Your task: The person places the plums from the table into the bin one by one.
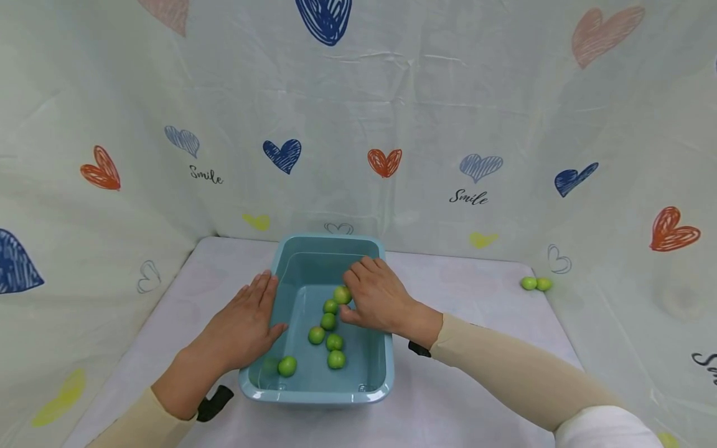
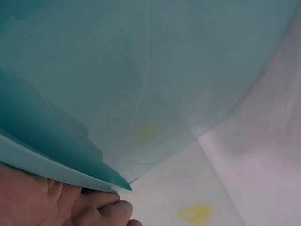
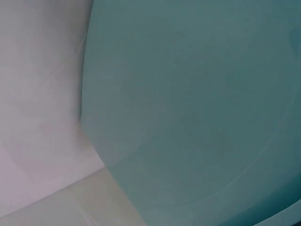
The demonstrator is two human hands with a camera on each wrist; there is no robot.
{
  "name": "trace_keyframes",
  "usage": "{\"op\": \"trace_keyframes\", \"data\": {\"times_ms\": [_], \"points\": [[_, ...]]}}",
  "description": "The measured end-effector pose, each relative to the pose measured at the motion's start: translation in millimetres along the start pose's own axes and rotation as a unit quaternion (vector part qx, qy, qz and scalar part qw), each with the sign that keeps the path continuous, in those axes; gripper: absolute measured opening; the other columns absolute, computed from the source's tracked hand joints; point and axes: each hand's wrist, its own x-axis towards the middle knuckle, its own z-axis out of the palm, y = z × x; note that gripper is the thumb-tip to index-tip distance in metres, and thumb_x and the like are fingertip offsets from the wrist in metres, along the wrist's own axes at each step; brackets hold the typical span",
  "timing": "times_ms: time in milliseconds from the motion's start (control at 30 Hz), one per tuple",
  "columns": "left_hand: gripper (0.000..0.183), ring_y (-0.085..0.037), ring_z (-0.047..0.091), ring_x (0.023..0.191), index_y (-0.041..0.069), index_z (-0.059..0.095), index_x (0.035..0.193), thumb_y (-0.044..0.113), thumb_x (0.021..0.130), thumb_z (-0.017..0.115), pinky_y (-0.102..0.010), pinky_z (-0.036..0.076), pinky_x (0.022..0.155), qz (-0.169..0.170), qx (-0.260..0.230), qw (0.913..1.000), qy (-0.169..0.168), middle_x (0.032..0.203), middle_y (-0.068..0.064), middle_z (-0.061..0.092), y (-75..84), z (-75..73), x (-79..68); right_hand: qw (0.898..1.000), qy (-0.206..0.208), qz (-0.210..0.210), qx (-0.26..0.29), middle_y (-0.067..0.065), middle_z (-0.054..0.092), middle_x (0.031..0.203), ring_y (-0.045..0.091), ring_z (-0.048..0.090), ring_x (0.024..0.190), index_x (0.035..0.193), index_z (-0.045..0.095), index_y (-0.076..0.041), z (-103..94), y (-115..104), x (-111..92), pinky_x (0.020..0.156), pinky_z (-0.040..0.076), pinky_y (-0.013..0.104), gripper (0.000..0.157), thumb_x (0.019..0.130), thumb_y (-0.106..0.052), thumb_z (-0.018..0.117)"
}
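A whitish, creased plastic backdrop (image 1: 414, 93) rose behind a pale tabletop (image 1: 465, 292) and along its left and right sides. Printed on it were scribbled hearts: a navy heart (image 1: 282, 155), an orange-red heart (image 1: 384, 163) near the middle, a light-blue heart (image 1: 481, 167) above black "Smile" lettering (image 1: 469, 197), and a faded pink heart (image 1: 607, 34) high on the right. A yellow heart (image 1: 483, 239) sat lower, just above the tabletop's back edge.
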Motion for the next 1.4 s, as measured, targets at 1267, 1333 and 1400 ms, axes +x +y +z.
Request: {"op": "trace_keyframes", "data": {"times_ms": [1267,1333,1400], "points": [[0.087,-0.051,0.03,0.155,-0.015,0.029,0.159,0.033,0.101,0.071,-0.063,0.033,0.124,-0.003,-0.007,0.9999,0.007,0.167,-0.036,0.028,1.6,-1.4,0.3,0.999,0.005,0.033,-0.008,0.005,0.06,0.089,0.023,0.053,0.083,0.089,0.06,-0.012,-1.0,0.1,-3.4,0.069,0.036,0.035,0.032,0.092,-0.042,0.07],[0.087,-0.051,0.03,0.155,-0.015,0.029,0.159,0.033,0.101,0.072,-0.063,0.033,0.124,-0.004,-0.008,0.9999,0.008,0.167,-0.036,0.028,1.8,-1.2,0.2,0.999,0.005,0.037,-0.014,0.005,0.061,0.09,0.023,0.054,0.084,0.091,0.061,-0.012,-2.6,1.0,-3.8,0.069,0.037,0.035,0.032,0.095,-0.042,0.068],[0.087,-0.051,0.03,0.155,-0.015,0.029,0.159,0.033,0.1,0.072,-0.062,0.033,0.124,-0.005,-0.009,0.9999,0.008,0.167,-0.036,0.028,2.0,-1.1,0.0,0.999,0.013,0.039,-0.015,0.005,0.062,0.093,0.023,0.055,0.085,0.094,0.062,-0.011,-4.1,2.8,-4.2,0.07,0.04,0.036,0.032,0.095,-0.042,0.069]]}}
